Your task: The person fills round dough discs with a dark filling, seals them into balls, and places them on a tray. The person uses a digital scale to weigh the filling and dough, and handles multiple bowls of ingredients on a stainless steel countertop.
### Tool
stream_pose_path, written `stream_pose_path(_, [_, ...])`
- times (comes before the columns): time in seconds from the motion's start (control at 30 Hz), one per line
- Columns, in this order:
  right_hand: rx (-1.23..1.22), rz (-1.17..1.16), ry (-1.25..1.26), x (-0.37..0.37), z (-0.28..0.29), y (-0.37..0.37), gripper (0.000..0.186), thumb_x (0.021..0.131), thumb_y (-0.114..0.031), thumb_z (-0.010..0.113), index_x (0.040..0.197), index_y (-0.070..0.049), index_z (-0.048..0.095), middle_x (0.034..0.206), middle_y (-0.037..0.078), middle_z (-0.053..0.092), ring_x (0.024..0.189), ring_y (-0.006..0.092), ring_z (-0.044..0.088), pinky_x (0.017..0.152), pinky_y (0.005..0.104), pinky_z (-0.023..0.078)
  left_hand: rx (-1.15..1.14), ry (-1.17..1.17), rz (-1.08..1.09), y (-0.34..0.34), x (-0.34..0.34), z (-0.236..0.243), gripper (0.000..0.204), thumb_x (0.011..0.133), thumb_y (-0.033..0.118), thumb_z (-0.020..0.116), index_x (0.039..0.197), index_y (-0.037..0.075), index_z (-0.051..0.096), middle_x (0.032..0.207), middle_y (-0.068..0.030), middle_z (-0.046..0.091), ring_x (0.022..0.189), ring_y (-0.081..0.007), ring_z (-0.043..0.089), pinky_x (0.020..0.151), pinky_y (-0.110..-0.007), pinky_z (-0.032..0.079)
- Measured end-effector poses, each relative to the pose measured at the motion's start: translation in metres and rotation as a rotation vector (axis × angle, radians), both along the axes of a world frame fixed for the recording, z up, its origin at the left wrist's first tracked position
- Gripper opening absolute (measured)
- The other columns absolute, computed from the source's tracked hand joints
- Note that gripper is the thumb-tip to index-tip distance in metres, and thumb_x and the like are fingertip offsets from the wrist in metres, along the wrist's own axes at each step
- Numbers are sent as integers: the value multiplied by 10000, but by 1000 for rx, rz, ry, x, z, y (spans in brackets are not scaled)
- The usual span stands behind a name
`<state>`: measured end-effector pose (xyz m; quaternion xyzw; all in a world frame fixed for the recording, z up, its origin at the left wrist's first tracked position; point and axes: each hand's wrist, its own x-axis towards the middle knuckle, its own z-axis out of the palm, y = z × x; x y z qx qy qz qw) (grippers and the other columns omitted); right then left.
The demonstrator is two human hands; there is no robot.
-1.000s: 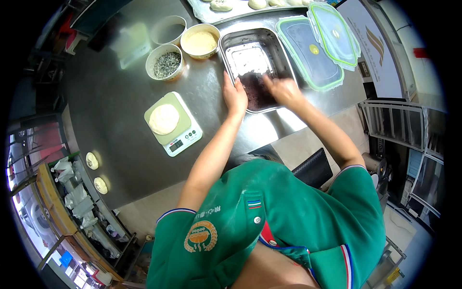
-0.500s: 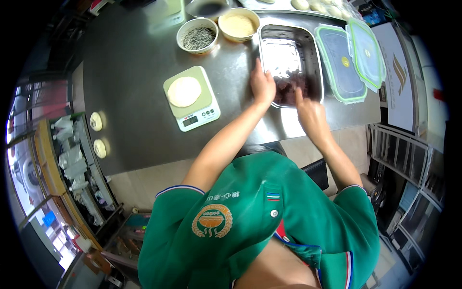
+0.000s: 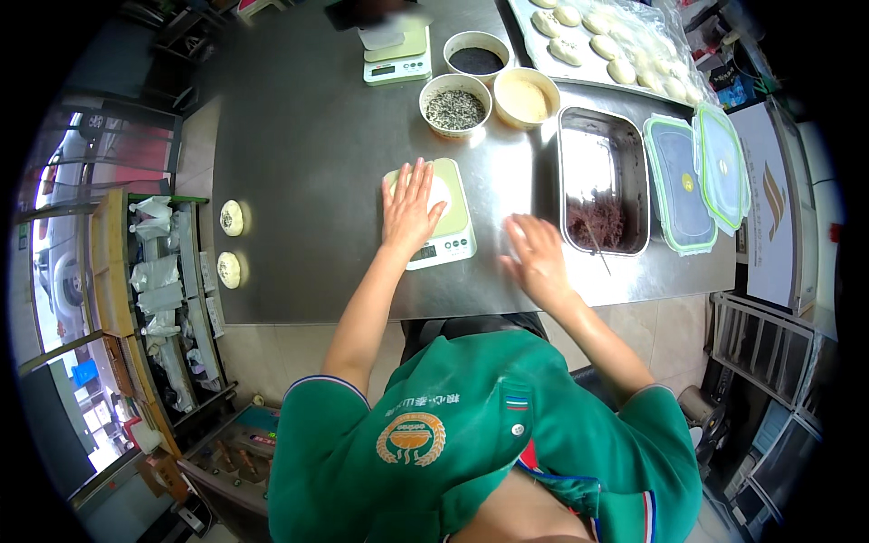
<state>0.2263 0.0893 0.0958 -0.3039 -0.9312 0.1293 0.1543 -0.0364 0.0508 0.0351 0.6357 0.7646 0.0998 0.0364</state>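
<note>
My left hand (image 3: 409,210) lies palm down with its fingers stretched out over a flat white dough disc (image 3: 442,192) on a pale green kitchen scale (image 3: 459,213). The hand covers most of the dough; whether it presses on the dough or hovers, I cannot tell. Over the table between the scale and a deep steel tub (image 3: 564,176) is my right hand (image 3: 538,258), its fingers apart and nothing visible in it. A dark reddish-brown paste (image 3: 597,222) fills the near end of the tub. From the paste a thin stick (image 3: 595,242) slants over the near rim.
Bowls of speckled seeds (image 3: 455,110), black seeds (image 3: 476,61) and pale seeds (image 3: 522,98) stand beyond the scale. Farther back are a second scale (image 3: 396,59) and a tray of dough rounds (image 3: 566,50). Green-rimmed lids (image 3: 681,185) lie right. Two seeded rounds (image 3: 231,219) sit at left.
My left hand has gone from the tub's side to the dough on the scale. My right hand has come out of the paste and moved left. The whole view has shifted.
</note>
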Motion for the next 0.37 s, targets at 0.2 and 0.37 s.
stream_pose_path(0.2, [116, 17, -114, -110, -12, -9, 843, 837, -545, 587, 1413, 38, 389, 1510, 171, 344, 1417, 305, 291, 1130, 526, 249, 152, -476, 16, 22, -47, 1, 478, 871, 233, 631, 1327, 119, 545, 1368, -100, 517, 1256, -309, 470, 1067, -462, 351])
stream_pose_path(0.37, [79, 87, -265, -129, -42, -8, 923, 798, -610, 568, 1438, 25, 370, 1560, 152, 261, 1458, 316, 198, 1151, 555, 192, -258, -213, -77, 41, -64, 29, 404, 797, 280, 717, 1151, 103, 637, 1180, -113, 593, 1121, -285, 537, 968, -424, 419])
